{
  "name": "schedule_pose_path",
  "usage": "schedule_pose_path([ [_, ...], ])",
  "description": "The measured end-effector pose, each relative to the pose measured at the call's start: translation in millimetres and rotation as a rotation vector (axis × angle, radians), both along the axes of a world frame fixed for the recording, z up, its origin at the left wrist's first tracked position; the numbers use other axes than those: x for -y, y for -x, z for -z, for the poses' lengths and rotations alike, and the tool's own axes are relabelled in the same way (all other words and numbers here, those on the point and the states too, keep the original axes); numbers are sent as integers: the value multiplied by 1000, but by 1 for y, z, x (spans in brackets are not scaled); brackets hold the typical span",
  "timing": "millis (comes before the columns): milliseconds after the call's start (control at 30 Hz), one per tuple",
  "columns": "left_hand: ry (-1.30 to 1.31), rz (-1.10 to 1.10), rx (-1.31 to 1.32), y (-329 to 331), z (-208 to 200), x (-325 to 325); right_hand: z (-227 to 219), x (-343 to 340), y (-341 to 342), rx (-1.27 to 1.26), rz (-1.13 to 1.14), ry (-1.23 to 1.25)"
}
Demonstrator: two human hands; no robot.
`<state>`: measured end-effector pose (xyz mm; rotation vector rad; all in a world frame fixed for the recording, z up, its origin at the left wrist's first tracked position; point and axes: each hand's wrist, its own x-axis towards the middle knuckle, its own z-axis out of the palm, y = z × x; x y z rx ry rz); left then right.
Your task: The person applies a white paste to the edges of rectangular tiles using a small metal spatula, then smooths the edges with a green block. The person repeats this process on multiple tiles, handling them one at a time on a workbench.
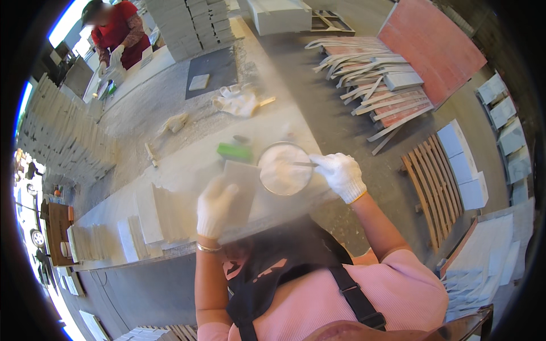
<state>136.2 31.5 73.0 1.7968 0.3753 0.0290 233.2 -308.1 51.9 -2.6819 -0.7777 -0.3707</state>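
In its white knitted glove, my left hand [212,209] is closed on the edge of a pale grey tile [241,190], tilted up over the near side of the workbench. My right hand [342,177], gloved too, pinches the end of a thin tool [301,164], whose kind I cannot make out. The tool reaches into a round bowl [286,194] of white paste or powder [280,166]. Just beyond the tile is a green block [234,151], with a small dark round piece [241,138] behind it.
Tiles [151,219] stand on edge along the bench's [199,133] near left side. Farther back are loose white gloves [236,100], a dark mat [213,71] and tall tile stacks [190,28]. A person in red [122,34] works at far left. Strips [381,85] and a wooden pallet [435,190] are at right.
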Motion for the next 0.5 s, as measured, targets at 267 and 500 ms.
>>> schedule_pose_path([
  [267, -420, 336, -46, 4, 12, -94, -15, -24, 16, -309, 62, -460],
  [500, -429, 395, -191, -19, 17, -106, -12, -61, 42, -623, 16, -702],
])
